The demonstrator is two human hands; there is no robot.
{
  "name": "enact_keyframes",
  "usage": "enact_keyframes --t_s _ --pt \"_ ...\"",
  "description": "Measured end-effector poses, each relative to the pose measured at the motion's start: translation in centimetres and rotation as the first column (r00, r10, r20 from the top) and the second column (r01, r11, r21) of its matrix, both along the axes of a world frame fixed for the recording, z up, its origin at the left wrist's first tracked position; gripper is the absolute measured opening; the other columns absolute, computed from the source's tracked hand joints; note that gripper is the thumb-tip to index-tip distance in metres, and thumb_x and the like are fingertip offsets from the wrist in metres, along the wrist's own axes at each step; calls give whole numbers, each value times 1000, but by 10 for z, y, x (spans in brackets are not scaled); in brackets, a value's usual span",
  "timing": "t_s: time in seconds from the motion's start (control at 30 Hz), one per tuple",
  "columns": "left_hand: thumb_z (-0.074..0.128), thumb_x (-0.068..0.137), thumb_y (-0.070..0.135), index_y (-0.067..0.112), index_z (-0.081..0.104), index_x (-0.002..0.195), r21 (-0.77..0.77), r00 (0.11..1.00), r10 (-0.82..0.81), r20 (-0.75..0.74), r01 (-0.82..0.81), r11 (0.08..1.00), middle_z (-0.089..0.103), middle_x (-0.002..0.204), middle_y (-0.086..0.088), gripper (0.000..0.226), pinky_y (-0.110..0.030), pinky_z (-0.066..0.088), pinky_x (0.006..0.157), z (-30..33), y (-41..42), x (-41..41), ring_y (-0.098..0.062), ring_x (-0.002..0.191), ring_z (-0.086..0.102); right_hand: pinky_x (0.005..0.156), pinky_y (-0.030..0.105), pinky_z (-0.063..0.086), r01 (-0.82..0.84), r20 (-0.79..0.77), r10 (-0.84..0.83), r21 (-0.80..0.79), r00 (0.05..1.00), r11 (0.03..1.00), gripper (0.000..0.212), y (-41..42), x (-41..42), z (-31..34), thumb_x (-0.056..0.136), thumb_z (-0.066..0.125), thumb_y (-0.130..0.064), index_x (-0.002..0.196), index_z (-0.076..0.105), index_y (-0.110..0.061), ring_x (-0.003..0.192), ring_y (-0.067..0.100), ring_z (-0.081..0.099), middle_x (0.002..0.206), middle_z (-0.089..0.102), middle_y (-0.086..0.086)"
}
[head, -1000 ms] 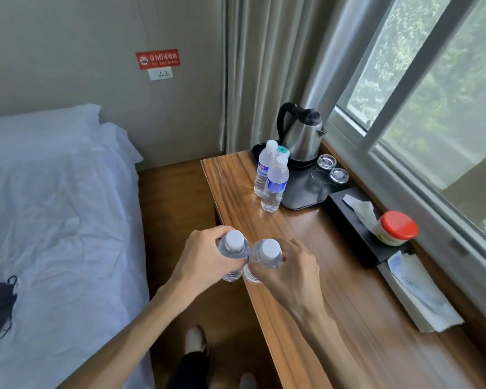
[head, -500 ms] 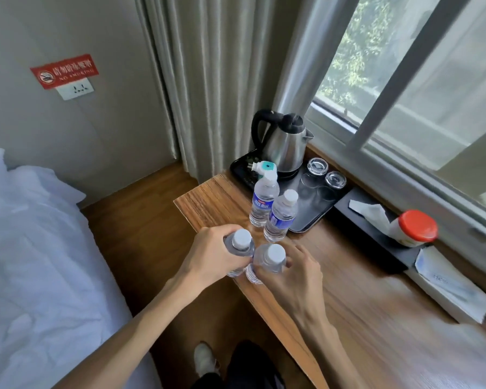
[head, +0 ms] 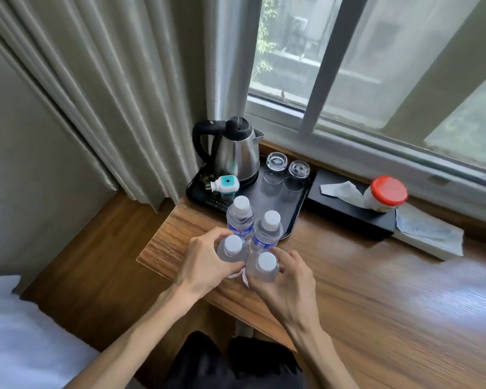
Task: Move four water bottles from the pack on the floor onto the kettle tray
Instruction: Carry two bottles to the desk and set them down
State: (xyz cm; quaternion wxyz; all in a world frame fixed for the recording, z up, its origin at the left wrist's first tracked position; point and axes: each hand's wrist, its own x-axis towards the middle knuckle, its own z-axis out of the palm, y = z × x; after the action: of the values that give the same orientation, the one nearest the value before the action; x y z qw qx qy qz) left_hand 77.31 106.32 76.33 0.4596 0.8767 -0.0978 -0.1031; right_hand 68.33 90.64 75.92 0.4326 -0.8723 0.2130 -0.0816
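My left hand (head: 205, 262) grips a clear water bottle with a white cap (head: 232, 249). My right hand (head: 286, 279) grips a second such bottle (head: 264, 266); the two touch side by side above the wooden desk (head: 376, 290). Just beyond them two more bottles (head: 240, 217) (head: 268, 228) stand upright at the near edge of the black kettle tray (head: 299, 200). A steel kettle (head: 236, 153) sits at the tray's back. The pack on the floor is out of sight.
Two upturned glasses (head: 286, 167) and a white-teal plug device (head: 225, 184) are on the tray. A black tissue box with a red-lidded jar (head: 387, 195) lies to the right. Curtains (head: 110, 94), window and a bed corner (head: 11, 332) surround the desk.
Both hands carried their bottles forward toward the tray, now close behind the two standing bottles. The view swung right and down toward the desk.
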Motion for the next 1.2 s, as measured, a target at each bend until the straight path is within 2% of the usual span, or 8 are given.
enact_keyframes --t_s 0.17,0.33,0.47,0.57,0.67,0.93,1.2 --pt "94 53 34 28 66 103 -44 1000 -29 5 29 999 75 93 14 58 -33 61 76 -7 9 15 0 86 71 74 33 55 105 -17 -105 -21 994 994 37 20 7 0 72 77 -52 104 70 -34 84 9 67 92 63 -12" --pt "97 53 33 32 59 102 -68 992 -108 64 113 991 70 100 14 62 -33 60 81 -15 22 27 -5 93 69 81 35 56 222 -26 -223 -41 974 974 55 37 14 -7 68 79 -50 116 68 -28 94 8 67 106 66 -12" --pt "97 55 30 22 65 104 -126 976 -185 111 199 972 64 104 11 58 -26 58 83 -14 23 33 -1 97 64 86 38 57 317 -5 -317 -24 948 948 63 44 17 -13 64 79 -48 121 65 -25 99 9 65 112 68 -9" --pt "95 57 32 18 68 106 -143 965 -227 128 244 959 63 106 10 58 -21 56 82 -15 21 38 0 99 62 87 38 57 361 17 -361 -3 932 932 60 47 18 -15 65 85 -39 120 66 -25 97 8 66 111 69 -9" --pt "94 59 34 18 68 108 -155 960 -243 135 263 952 63 107 10 57 -15 54 80 -17 22 39 2 100 60 86 37 58 374 32 -374 5 927 928 60 50 15 -17 66 86 -39 121 65 -26 97 6 65 111 68 -10" --pt "91 63 29 14 68 109 -202 962 -238 133 262 944 63 111 7 54 -15 55 83 -18 28 41 2 105 61 90 36 57 351 42 -351 11 935 936 65 52 19 -19 67 82 -43 125 65 -21 103 9 64 117 68 -6" --pt "90 64 38 16 65 115 -158 951 -277 138 297 942 60 117 10 61 -28 57 89 -21 31 42 -3 112 59 85 39 58 355 65 -353 -23 933 935 63 56 16 -24 72 85 -35 129 61 -22 105 9 64 118 65 -7"
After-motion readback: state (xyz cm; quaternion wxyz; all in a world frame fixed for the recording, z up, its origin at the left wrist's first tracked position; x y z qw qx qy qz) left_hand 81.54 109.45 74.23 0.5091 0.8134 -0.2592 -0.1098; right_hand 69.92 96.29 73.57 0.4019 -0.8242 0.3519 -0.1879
